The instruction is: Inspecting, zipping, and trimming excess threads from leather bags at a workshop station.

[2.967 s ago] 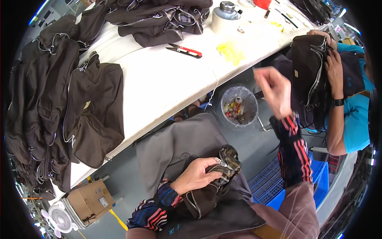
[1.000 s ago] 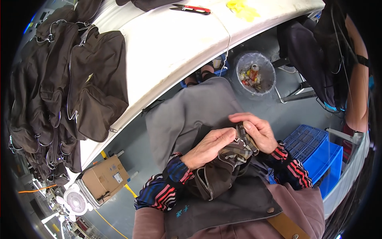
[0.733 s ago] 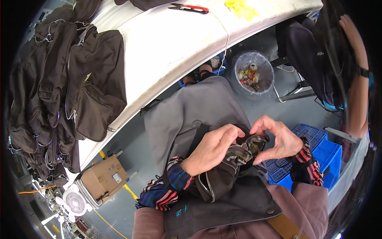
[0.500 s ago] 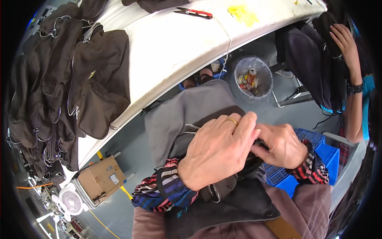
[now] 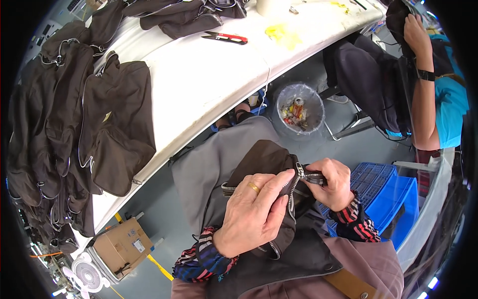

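A dark brown fabric bag (image 5: 262, 155) with silver-toothed zippers rests on my lap, over a grey cloth. My left hand (image 5: 255, 209), with a ring on one finger, grips the bag beside the zipper, fingers extended over the fabric and thumb close to the teeth. In my right hand (image 5: 332, 183) is the end of the zipper tape (image 5: 313, 176), pinched between thumb and fingers. A metal zipper slider (image 5: 299, 170) sits between the two hands, where the rows of teeth meet. Part of the bag is hidden under my left hand.
Brown bags (image 5: 117, 124) are heaped on the left of the white table (image 5: 199, 74), where red-handled thread snips (image 5: 225, 38) also lie. Beyond my lap stands a lined waste bin (image 5: 300, 130). Blue crates (image 5: 393, 192) are at right, near a co-worker's arm (image 5: 422, 94).
My hands have moved apart, uncovering the zipper slider and teeth. My right hand has shifted slightly left. The co-worker's hand has risen with dark fabric, and the view has shifted.
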A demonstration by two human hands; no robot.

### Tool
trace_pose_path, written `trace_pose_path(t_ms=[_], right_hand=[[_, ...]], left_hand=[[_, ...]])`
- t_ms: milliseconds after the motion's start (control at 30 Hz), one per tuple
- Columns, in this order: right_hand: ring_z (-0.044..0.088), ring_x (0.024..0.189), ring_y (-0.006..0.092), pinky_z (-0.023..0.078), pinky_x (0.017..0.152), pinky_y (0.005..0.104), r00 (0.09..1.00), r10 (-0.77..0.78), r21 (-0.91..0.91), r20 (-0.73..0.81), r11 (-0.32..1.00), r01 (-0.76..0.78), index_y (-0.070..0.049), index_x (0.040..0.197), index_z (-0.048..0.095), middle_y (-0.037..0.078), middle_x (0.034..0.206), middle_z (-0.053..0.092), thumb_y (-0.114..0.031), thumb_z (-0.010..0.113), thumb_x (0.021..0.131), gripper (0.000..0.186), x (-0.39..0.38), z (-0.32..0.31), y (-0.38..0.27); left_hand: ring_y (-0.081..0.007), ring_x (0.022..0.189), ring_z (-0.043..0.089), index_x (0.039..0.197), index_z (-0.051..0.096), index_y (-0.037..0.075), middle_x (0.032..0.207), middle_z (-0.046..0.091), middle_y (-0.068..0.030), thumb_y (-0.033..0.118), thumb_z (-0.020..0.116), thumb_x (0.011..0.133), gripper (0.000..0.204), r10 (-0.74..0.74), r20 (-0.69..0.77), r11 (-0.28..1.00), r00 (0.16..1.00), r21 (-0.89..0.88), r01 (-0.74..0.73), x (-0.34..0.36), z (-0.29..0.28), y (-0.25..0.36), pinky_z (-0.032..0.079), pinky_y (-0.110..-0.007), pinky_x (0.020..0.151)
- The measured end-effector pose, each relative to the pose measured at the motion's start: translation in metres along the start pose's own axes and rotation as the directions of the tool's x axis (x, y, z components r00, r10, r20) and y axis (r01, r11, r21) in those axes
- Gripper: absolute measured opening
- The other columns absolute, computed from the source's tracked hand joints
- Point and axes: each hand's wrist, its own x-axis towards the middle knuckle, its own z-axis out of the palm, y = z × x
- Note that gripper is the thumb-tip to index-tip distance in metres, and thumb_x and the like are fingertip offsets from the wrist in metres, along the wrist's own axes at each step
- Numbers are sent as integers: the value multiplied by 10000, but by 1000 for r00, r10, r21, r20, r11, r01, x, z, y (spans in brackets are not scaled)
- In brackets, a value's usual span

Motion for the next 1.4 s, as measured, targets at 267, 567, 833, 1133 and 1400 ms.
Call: trace_pose_path(t_ms=[267,567,833,1133,1400], right_hand=[[522,636,242,431,554,323,973,159,201,165,961,-191,-18,882,593,92,692,533,-27,703,694,219,18,-21,-15],[541,713,247,451,616,330,954,40,12,296,999,-46,-28,950,614,100,783,515,70,589,653,314,13,-25,-1],[566,955,269,436,838,327,923,82,496,376,823,-276,-43,1049,578,129,1038,577,15,573,754,301,32,-12,11],[582,730,143,466,653,273,821,248,508,514,683,-524,-3,961,609,65,799,628,-32,585,798,167,35,6,27],[563,762,61,453,711,217,638,83,552,766,424,-718,20,966,625,38,828,645,-21,569,808,172,35,2,43]], left_hand=[[-259,776,533,1152,514,24,904,541,-103,14,619,725,441,-9,-22,1000,1000,-10,9,-1,3,-3,444,-348,698],[-290,804,520,1116,505,31,894,533,-119,52,564,757,364,-72,87,997,994,-6,72,5,3,-8,429,-370,729],[-260,833,585,1057,582,33,912,616,-126,115,605,796,274,-207,183,965,961,-121,231,15,-4,-44,439,-324,763],[-168,752,589,1011,611,-31,828,634,-81,162,594,776,305,-303,549,708,779,-418,569,26,1,-72,453,-266,697],[-42,653,464,1002,628,-58,712,566,5,129,573,734,331,-190,780,283,596,-538,794,20,15,-99,362,-190,577]])
